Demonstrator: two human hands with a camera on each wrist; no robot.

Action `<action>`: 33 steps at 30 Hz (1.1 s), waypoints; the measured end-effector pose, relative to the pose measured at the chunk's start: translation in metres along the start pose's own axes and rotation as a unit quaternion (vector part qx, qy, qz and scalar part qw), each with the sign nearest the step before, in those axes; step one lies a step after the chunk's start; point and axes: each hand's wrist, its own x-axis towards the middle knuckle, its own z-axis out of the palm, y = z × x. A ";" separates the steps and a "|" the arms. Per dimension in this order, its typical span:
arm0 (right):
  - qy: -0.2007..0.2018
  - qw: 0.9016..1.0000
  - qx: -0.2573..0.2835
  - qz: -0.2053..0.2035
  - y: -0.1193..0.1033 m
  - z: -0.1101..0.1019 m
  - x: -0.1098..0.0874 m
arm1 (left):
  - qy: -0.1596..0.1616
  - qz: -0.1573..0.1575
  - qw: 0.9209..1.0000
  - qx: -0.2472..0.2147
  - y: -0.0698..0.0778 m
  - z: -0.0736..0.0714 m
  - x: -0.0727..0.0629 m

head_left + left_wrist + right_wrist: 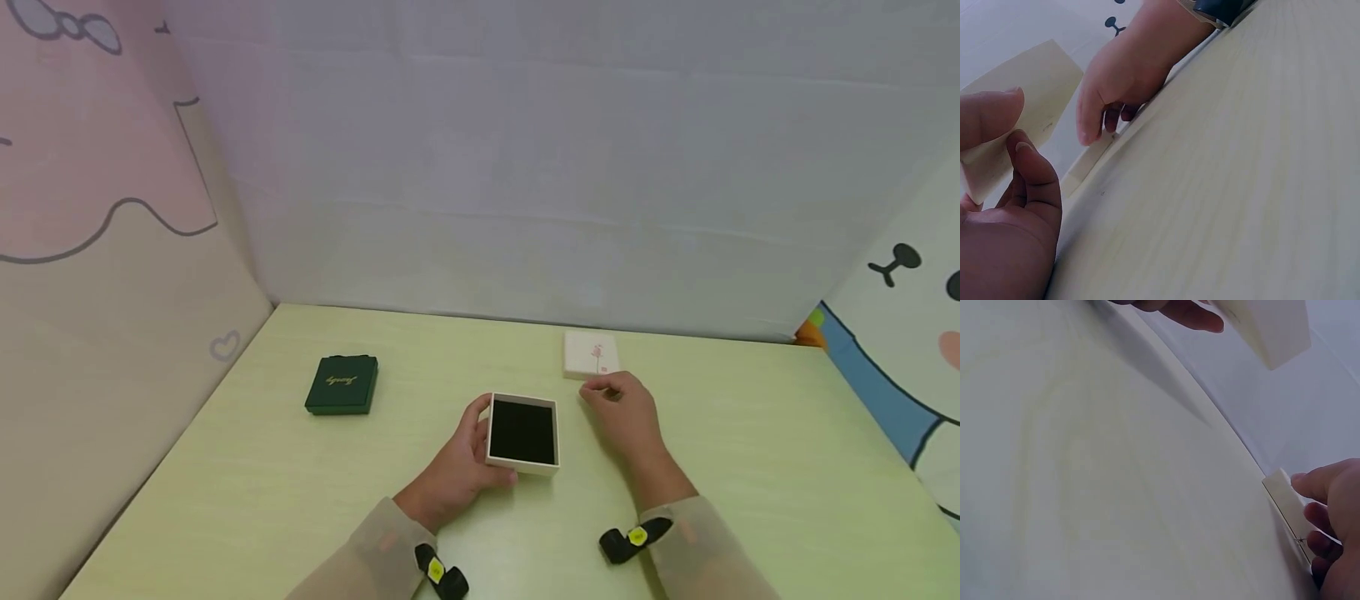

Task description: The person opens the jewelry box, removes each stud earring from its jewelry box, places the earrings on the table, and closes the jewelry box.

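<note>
My left hand point(461, 462) grips a small white square box base point(557, 433) lined with a black insert point(522, 432), its open side facing up. In the left wrist view the thumb and curled fingers close on the box's pale wall point(1054, 94). Just in front of a white lid point(585, 354) with a pink print, my right hand point(626, 417) has its fingers curled, thumb and index tips together. A tiny dark star-like piece point(1300, 540) shows at those fingertips, too small to name. The lid's side point(1285, 490) stands right by them.
A dark green box point(341, 385) with gold lettering lies at the back left of the pale wooden table point(225, 500). A whitish back wall point(525, 167) rises behind the table, and cartoon-printed sheets point(112, 333) flank it. Each wrist carries a black strap point(636, 537).
</note>
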 end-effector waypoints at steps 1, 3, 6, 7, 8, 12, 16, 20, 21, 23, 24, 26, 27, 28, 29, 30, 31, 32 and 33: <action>0.000 1.000 -0.007 -0.005 0.000 0.000 0.000 | 0.001 -0.001 1.000 0.001 0.000 0.000 0.000; -0.001 1.000 -0.017 -0.013 0.000 0.000 0.001 | 0.002 -0.003 1.000 0.001 0.001 0.000 0.000; -0.007 0.999 -0.026 -0.021 0.001 0.001 0.002 | 0.004 -0.004 1.000 0.000 0.002 0.000 0.000; -0.009 0.999 -0.028 -0.022 0.001 0.001 0.002 | 0.004 -0.005 1.000 -0.001 0.001 0.000 0.000; -0.011 0.999 -0.029 -0.022 0.001 0.001 0.002 | 0.004 -0.006 1.000 -0.002 0.001 0.000 0.000; -0.017 0.999 -0.039 -0.027 0.002 0.001 0.003 | 0.006 -0.008 1.000 -0.001 0.001 0.000 0.000; -0.018 0.998 -0.051 -0.035 0.004 0.001 0.005 | 0.004 -0.009 1.000 0.000 0.001 0.000 -0.001; -0.021 0.997 -0.058 -0.038 0.004 0.001 0.006 | 0.004 -0.010 1.000 0.000 0.002 0.001 -0.001; -0.021 0.997 -0.060 -0.038 0.003 0.001 0.006 | 0.004 -0.011 1.000 0.001 0.002 0.001 -0.001; -0.021 0.997 -0.064 -0.038 0.002 0.000 0.005 | 0.004 -0.011 1.000 0.000 0.003 0.001 -0.001; -0.020 0.997 -0.065 -0.038 0.002 0.000 0.005 | 0.004 -0.010 1.000 0.001 0.003 0.001 0.000; -0.019 0.997 -0.070 -0.036 0.002 0.000 0.005 | 0.004 -0.009 1.000 0.002 0.004 0.002 0.000; -0.020 0.997 -0.071 -0.034 0.002 0.000 0.005 | 0.003 -0.008 1.000 0.002 0.004 0.002 0.000; -0.020 0.997 -0.072 -0.033 0.003 0.000 0.005 | 0.002 -0.007 1.000 0.001 0.005 0.002 0.000; -0.021 0.997 -0.073 -0.032 0.003 0.000 0.005 | 0.002 -0.007 1.000 0.001 0.005 0.002 0.000; -0.021 0.997 -0.073 -0.031 0.003 0.000 0.006 | 0.003 -0.007 1.000 0.002 0.005 0.002 0.000; -0.021 0.997 -0.074 -0.030 0.003 0.000 0.006 | 0.003 -0.008 1.000 0.002 0.005 0.002 0.000; -0.021 0.997 -0.074 -0.029 0.003 0.000 0.006 | 0.003 -0.008 1.000 0.000 0.005 0.002 0.000; -0.021 0.997 -0.074 -0.029 0.003 0.000 0.006 | 0.003 -0.008 1.000 0.000 0.005 0.002 0.000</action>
